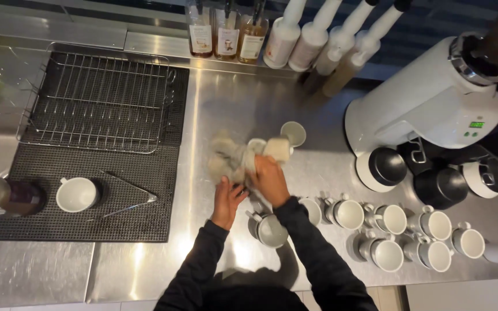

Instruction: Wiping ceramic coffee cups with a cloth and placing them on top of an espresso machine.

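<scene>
My left hand (pixel 227 200) grips the lower end of a grey-beige cloth (pixel 227 158) over the steel counter (pixel 145 265). My right hand (pixel 270 178) holds a white cup (pixel 278 147) wrapped partly in that cloth, tilted on its side. Just beyond the cup sits a small white saucer or cup (pixel 294 133). The cloth is blurred with motion. Both sleeves are dark.
Several white cups (pixel 387 222) stand in rows at the right, one more (pixel 271 230) under my arms. A white grinder (pixel 427 103) and black-lidded containers (pixel 442 184) are at right. A wire rack (pixel 99 101), black mat (pixel 145 173), one cup (pixel 76 194) and tongs (pixel 128 196) lie left. Bottles (pixel 226 31) line the back.
</scene>
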